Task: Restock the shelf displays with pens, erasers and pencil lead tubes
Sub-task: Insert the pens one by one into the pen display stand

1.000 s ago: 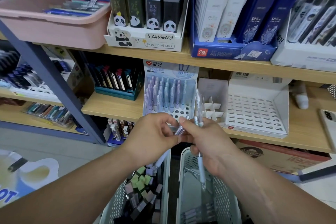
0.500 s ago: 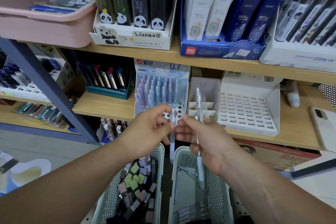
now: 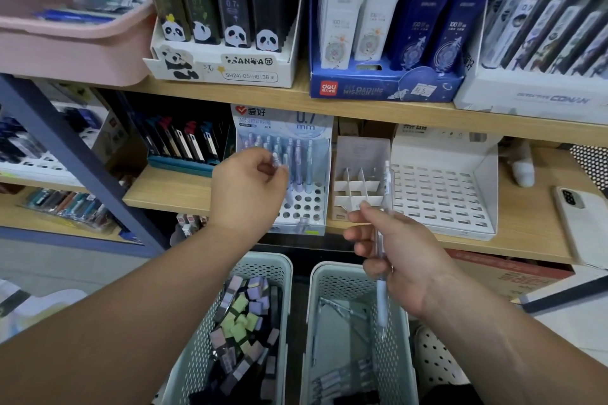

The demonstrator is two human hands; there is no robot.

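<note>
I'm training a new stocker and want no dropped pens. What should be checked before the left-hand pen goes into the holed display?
1. Left hand pinches its pen: ok.
2. Pen display has free holes in front: ok.
3. Pen tip over a hole: cannot tell, hand hides it.
4. Right hand grips spare pen, apart from the display: ok.
5. Pen matches display's type: cannot tell, blurred.

Forearms extended, the left hand [image 3: 250, 189] pinches a pen [image 3: 275, 161] with curled fingers; the right hand [image 3: 394, 250], lower, grips a second pen [image 3: 381, 297].
</note>
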